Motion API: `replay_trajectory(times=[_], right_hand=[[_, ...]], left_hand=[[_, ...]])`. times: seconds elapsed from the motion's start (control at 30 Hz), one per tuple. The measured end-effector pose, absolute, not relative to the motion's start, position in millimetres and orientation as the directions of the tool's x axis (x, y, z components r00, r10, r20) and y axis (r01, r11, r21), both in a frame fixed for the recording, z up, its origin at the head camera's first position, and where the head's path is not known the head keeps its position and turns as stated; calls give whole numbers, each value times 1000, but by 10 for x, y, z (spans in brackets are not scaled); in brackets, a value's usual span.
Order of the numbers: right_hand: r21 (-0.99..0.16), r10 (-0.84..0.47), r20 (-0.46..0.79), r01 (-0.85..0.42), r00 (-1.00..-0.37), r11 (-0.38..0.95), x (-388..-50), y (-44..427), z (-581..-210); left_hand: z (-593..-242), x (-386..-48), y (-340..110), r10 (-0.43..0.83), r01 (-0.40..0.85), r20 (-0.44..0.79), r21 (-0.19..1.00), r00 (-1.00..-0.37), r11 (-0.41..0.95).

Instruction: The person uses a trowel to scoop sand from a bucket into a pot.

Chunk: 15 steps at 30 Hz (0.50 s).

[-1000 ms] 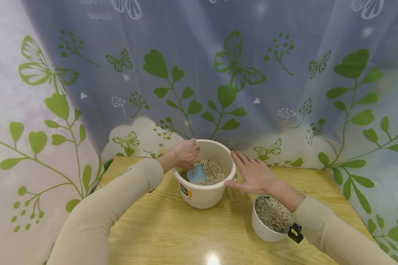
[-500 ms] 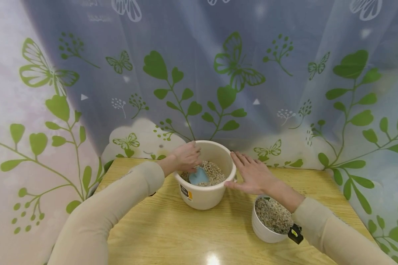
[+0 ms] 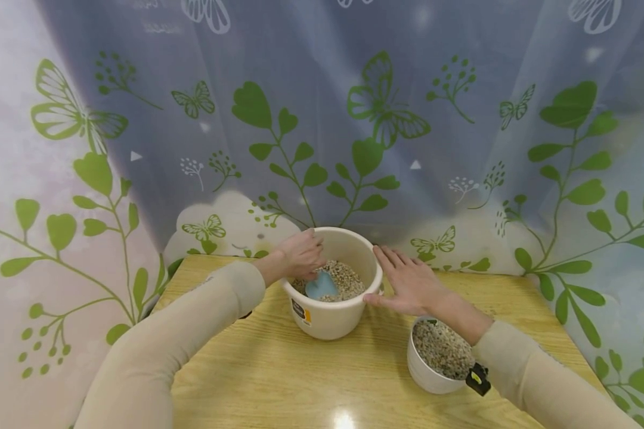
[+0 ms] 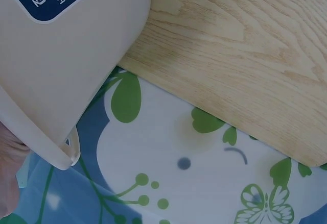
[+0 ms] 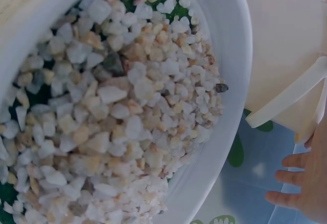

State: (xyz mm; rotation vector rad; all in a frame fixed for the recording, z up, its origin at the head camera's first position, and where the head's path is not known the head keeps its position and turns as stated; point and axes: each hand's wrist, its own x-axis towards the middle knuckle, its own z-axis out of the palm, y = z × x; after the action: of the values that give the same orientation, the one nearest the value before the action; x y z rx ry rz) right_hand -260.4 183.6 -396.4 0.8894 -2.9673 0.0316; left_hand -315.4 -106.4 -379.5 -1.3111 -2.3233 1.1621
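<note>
A cream bucket [image 3: 330, 325] with small stones [image 3: 350, 281] inside stands at the middle of the table's far side. Over its left rim reaches my left hand [image 3: 302, 253], fingers curled round the handle of a light blue scoop [image 3: 322, 287]. The handle is hidden by the hand, and the scoop's blade rests in the stones. My right hand [image 3: 408, 286] has its fingers spread and touches the bucket's right rim. In the left wrist view the bucket's wall [image 4: 66, 66] fills the upper left, with just a piece of the left hand [image 4: 10, 173] showing.
A white pot [image 3: 428, 378] of pale pebbles [image 5: 127, 112] stands under my right forearm, with some green showing among them. The wooden table [image 3: 279, 375] ends at a printed curtain [image 3: 322, 119] behind the bucket. A black strap device [image 3: 479, 378] sits at the right wrist.
The scoop has shifted slightly to the right and tilted in the stones, the left hand moving with it. The right hand stays against the rim.
</note>
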Motion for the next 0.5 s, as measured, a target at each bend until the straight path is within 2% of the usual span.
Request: replay_trajectory(times=[0.3, 0.5], right_hand=[[-10, -550, 41, -551, -834, 835, -2606, 1833, -3977], [-6, -548, 37, -548, -836, 836, -2607, 1829, -3976]], left_hand=[[-3784, -3117, -1074, 789, 647, -188, -695, -585, 313], [-3783, -3073, -1086, 811, 666, -146, -661, -567, 347]])
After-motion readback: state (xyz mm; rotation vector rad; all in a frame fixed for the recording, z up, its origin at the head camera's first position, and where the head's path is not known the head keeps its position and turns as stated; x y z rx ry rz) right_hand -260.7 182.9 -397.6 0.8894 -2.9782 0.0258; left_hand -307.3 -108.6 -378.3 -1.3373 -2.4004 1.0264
